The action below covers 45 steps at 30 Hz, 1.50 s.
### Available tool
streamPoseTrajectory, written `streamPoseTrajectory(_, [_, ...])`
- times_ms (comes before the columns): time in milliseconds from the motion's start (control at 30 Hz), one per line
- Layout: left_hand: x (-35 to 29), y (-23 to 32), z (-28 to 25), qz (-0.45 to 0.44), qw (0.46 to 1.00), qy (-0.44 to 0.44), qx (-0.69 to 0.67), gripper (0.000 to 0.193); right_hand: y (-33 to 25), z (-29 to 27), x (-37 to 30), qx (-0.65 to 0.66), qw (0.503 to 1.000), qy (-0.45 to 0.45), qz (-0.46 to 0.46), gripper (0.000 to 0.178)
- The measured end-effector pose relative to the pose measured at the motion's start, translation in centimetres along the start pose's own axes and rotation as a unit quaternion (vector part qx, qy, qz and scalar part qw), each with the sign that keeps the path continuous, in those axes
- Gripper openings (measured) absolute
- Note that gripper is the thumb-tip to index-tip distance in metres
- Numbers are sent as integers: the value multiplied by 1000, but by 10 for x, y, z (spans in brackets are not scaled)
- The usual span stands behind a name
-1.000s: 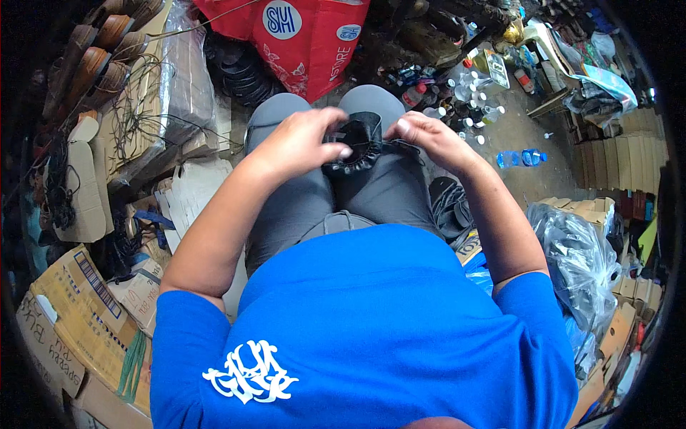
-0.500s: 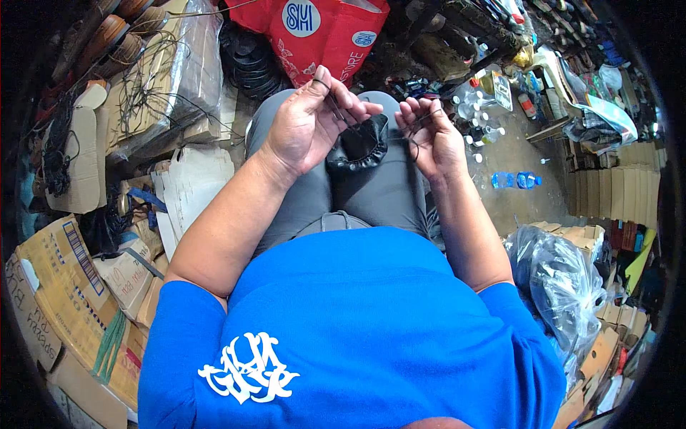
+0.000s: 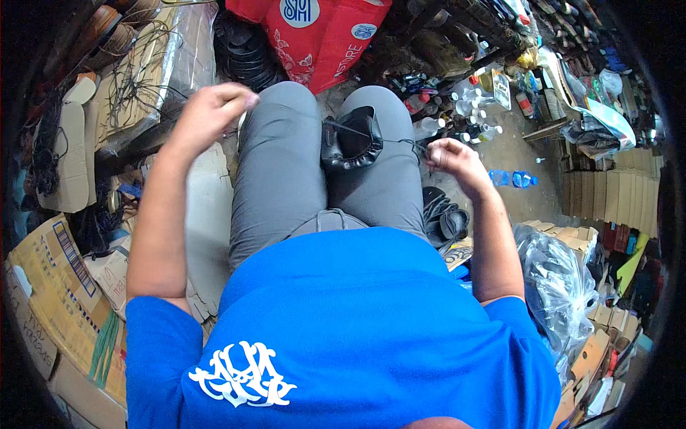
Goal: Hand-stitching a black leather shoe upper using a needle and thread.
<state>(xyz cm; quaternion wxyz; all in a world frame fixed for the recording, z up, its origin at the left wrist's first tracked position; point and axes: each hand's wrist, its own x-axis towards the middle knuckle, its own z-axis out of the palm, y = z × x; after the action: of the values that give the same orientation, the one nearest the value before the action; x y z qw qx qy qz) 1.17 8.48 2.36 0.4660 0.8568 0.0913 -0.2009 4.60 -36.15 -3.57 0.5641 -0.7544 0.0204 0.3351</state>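
Note:
On my lap, between the thighs, lies a gathered black leather piece (image 3: 341,151) that looks like a shoe upper, its opening facing up. A dark thread (image 3: 401,141) stretches from it across my right thigh to my right hand (image 3: 455,159), which is closed on the thread beside the right knee. My left hand (image 3: 211,116) is raised out past the left thigh, slightly blurred, its fingers pinched together; what they hold is too fine to make out. A short dark strand (image 3: 346,127) crosses the top of the leather piece toward the left.
A red shopping bag (image 3: 321,36) stands ahead, with stacked black pieces (image 3: 246,53) beside it. Wrapped cardboard (image 3: 146,79) with loose cords lies left; boxes (image 3: 61,272) are nearer. Right are bottles (image 3: 468,104), cardboard stacks (image 3: 611,189), a plastic bag (image 3: 554,279) and black shoe parts (image 3: 446,218).
My hands have swung wide apart from above the lap, the left going left and the right moving right and lower. The thread at the right is now drawn out from the leather piece.

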Motion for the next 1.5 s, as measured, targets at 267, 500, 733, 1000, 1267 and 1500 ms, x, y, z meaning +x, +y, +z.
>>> streamPoseTrajectory(267, [-28,24,62,333,932,81,114,33,-102,48,22,-144,965,-78,-203,54])
streamPoseTrajectory(500, [-14,40,127,341,908,-33,242,28,-134,88,39,-467,860,-188,-84,41])
streamPoseTrajectory(733, [-19,33,126,345,914,-49,209,25,-82,75,13,-248,957,-146,-29,31])
streamPoseTrajectory(1000, [-6,34,93,356,928,-3,108,20,-66,92,8,-131,981,21,-145,26])
streamPoseTrajectory(1267, [41,60,115,367,925,-74,64,22,-90,93,-11,-172,977,-127,-22,28])
streamPoseTrajectory(1500, [48,74,114,266,943,-194,40,22,-79,82,-32,-208,970,-105,-62,26])
